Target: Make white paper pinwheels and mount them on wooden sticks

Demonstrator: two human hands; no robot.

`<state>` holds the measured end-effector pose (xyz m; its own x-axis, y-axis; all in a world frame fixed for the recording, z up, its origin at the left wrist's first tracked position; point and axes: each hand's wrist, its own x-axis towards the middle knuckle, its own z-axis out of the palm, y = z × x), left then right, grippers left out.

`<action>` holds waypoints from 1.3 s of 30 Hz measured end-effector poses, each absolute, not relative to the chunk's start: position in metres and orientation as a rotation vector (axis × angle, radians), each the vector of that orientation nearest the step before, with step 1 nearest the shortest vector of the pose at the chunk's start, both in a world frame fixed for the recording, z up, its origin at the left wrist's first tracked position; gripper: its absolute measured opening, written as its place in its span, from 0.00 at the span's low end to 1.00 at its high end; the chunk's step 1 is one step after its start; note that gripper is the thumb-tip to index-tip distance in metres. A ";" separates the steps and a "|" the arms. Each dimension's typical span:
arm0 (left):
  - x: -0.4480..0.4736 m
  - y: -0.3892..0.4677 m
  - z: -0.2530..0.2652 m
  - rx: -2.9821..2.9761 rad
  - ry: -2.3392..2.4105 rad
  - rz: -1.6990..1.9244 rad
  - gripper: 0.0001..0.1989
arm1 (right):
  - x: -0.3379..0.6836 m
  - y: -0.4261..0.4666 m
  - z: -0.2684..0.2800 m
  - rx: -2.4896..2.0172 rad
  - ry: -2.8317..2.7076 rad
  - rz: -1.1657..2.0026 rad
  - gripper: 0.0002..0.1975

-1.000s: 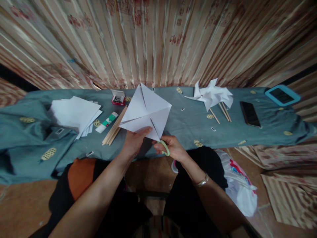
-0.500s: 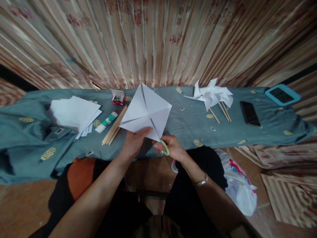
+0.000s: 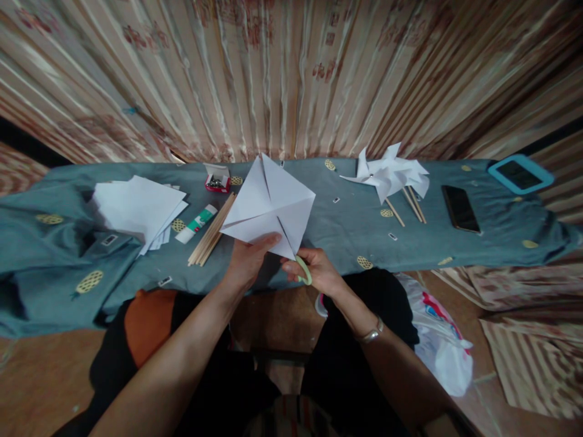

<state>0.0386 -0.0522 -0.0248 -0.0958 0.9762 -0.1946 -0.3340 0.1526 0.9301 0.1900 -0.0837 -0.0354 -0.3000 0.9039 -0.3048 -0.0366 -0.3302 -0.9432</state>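
Observation:
A white square of paper, slit from its corners toward the middle, is held up over the cloth. My left hand grips its lower edge, thumb on top and fingers underneath. In my right hand are scissors with pale green handles, held at the paper's lowest corner; their blades are hidden by the paper. Just left of the paper lie a bundle of wooden sticks, a green and white glue stick and a small red box of metal pins or tacks.
White paper sheets are piled at the left of the green cloth. Paper pinwheels on sticks, a dark phone and a blue-framed device lie to the right. A plastic bag rests on the floor.
Almost nothing differs. The paper, both hands and the scissors stay in nearly the same place.

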 end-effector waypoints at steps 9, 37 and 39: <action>0.038 -0.052 -0.024 0.788 1.120 1.300 0.16 | 0.189 -0.083 -0.031 -1.240 -1.204 1.698 0.25; 0.006 -0.033 0.004 0.700 1.150 1.385 0.17 | 0.220 -0.072 -0.021 -1.283 -1.110 1.578 0.26; 0.007 -0.036 0.004 0.715 1.145 1.338 0.19 | 0.225 -0.064 -0.024 -1.320 -0.948 1.338 0.25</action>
